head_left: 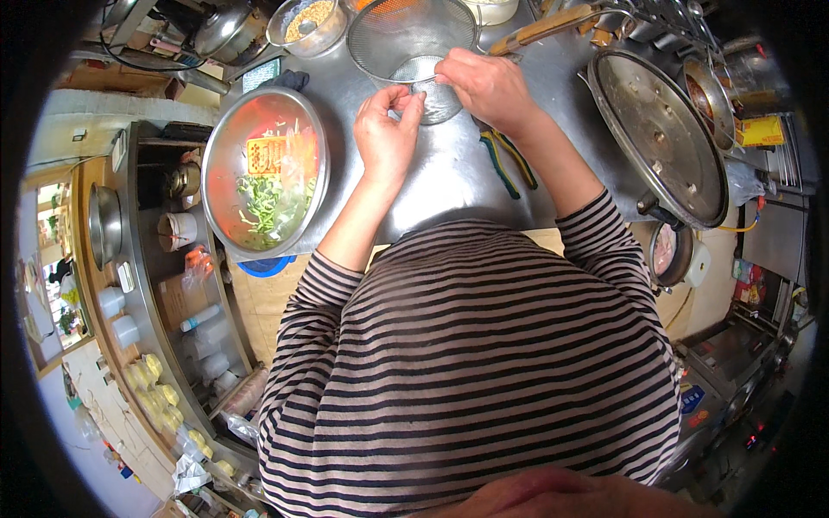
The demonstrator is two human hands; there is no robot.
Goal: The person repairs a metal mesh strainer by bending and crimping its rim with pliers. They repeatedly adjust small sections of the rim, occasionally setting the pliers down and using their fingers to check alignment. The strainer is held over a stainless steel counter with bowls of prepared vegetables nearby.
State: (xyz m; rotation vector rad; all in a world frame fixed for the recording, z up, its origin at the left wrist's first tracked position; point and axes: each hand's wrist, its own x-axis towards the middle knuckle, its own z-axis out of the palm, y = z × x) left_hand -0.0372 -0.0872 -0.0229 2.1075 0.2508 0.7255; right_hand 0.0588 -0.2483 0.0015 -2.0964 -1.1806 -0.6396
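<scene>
A wide round mesh strainer (389,39) lies at the top middle, over the steel table (449,181). My right hand (492,91) is closed in a pinch at its near rim. Beside it, my left hand (387,138) has thumb and forefinger brought together just below the same rim; whatever is between those fingertips is too small to make out. Under the hands, a patch of shiny mesh (442,105) shows against the tabletop. Pliers with green and yellow handles (508,164) rest close to my right wrist.
Left of my arm stands a steel bowl (207,173) with shredded green vegetables and an orange plastic piece (265,155). A wooden handle (540,30) crosses the top. On the right is a large round metal lid (665,134). A container of yellow grains (276,36) sits at the far left.
</scene>
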